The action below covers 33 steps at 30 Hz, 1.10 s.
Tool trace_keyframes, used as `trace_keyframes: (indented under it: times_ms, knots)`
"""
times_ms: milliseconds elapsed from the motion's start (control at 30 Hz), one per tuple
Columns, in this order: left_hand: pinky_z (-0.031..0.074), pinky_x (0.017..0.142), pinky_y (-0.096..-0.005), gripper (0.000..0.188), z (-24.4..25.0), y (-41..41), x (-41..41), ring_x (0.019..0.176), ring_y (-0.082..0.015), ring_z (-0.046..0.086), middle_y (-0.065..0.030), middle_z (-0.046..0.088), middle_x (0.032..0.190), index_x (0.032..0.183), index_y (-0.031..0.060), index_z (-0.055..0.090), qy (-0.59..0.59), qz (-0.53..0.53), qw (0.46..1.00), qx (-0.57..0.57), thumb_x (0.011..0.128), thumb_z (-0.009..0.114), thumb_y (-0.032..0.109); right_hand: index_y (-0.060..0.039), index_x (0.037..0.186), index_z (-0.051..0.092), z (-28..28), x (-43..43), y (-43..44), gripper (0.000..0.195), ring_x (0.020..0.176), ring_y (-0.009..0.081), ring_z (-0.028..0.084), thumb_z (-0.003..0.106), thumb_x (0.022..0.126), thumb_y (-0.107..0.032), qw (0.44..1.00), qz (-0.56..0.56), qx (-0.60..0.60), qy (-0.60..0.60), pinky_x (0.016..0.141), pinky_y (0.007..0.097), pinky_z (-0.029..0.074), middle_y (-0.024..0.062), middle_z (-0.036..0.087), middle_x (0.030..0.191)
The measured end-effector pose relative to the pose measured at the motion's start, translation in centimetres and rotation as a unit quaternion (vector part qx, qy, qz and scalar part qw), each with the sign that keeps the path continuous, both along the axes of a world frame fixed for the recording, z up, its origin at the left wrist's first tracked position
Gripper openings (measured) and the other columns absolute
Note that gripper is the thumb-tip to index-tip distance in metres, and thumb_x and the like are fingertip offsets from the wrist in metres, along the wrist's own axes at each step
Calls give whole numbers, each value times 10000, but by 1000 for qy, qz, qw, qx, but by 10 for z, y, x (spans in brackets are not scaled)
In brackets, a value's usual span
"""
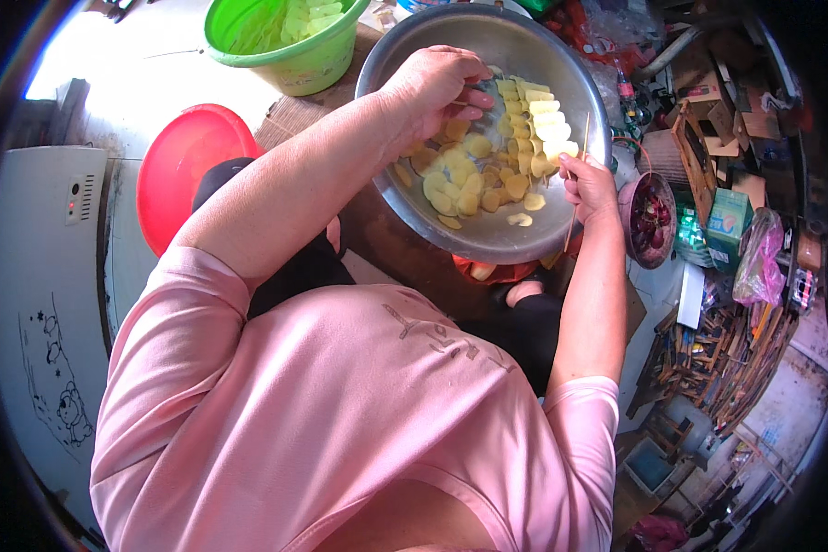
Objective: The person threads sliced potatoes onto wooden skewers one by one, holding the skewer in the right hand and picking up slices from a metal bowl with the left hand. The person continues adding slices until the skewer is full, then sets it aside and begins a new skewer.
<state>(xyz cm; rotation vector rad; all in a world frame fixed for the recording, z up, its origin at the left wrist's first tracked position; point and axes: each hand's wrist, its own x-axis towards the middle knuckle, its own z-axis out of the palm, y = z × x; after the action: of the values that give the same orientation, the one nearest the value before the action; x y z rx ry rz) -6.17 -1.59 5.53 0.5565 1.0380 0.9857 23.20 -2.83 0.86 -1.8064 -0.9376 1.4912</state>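
A wide metal basin [552, 228] holds loose pale yellow slices [453, 181], which look like potato, and rows of curled slices [521, 127] on thin skewers. My right hand [588, 188], at the basin's right rim, grips a thin wooden skewer [570, 224]. Its thumb touches the near end of a bright row of curled slices [550, 124]; whether that row is on the gripped skewer is unclear. Over the basin's left part is my left hand [448, 90], fingers bent, close to a small slice. A thin stick-like line shows between its fingers, but its grip is unclear.
Beyond my left arm stand a green plastic tub [303, 65] with pale slices and a red plastic basin [186, 165]. On the right are a small pail [645, 221] with dark red contents, a green box [728, 217] and a pile of sticks [717, 366]. A red bag lies under the basin.
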Motion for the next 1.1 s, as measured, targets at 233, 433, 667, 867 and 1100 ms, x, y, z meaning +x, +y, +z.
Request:
trace_keyframes:
  times_ms: [233, 433, 667, 867, 1100]
  knots:
    - [535, 587, -301, 142, -26, 28, -14, 656, -184, 608, -83, 607, 883, 980, 19, 598, 46, 34, 998, 27, 855, 611, 84, -34, 1048, 642, -7, 8, 0, 321, 526, 72, 481, 680, 801, -236, 977, 29, 32, -207, 465, 235, 381, 15, 645, 807]
    - [543, 666, -324, 103, -94, 67, -25, 740, -227, 652, -77, 684, 823, 885, 77, 698, 454, -202, 849, 180, 811, 630, 95, 10, 1138, 617, -2, 0, -11, 438, 717, 135, 600, 685, 786, -242, 944, 80, 119, -297, 681, 268, 491, 65, 667, 893]
    - [537, 785, -350, 247, -96, 46, 2, 905, -267, 679, -132, 691, 1016, 965, 86, 718, 690, -434, 554, 171, 748, 666, 193, 30, 1129, 601, 4, -35, -42, 422, 842, 136, 621, 688, 782, -193, 973, 103, 128, -163, 791, 264, 496, 74, 660, 921]
    - [525, 795, -361, 342, -105, 44, 8, 929, -237, 670, -100, 696, 984, 1086, 177, 681, 654, -492, 561, 124, 745, 665, 153, -21, 1065, 635, 2, -45, -45, 388, 843, 209, 652, 678, 765, -264, 954, 139, 156, -213, 803, 309, 498, 95, 680, 911]
    - [515, 829, -359, 266, -112, 36, 8, 934, -258, 665, -118, 695, 964, 955, 68, 700, 690, -443, 551, 155, 715, 686, 180, -22, 1057, 638, 6, -65, -48, 376, 857, 216, 655, 665, 790, -285, 955, 163, 162, -187, 822, 330, 500, 113, 681, 885]
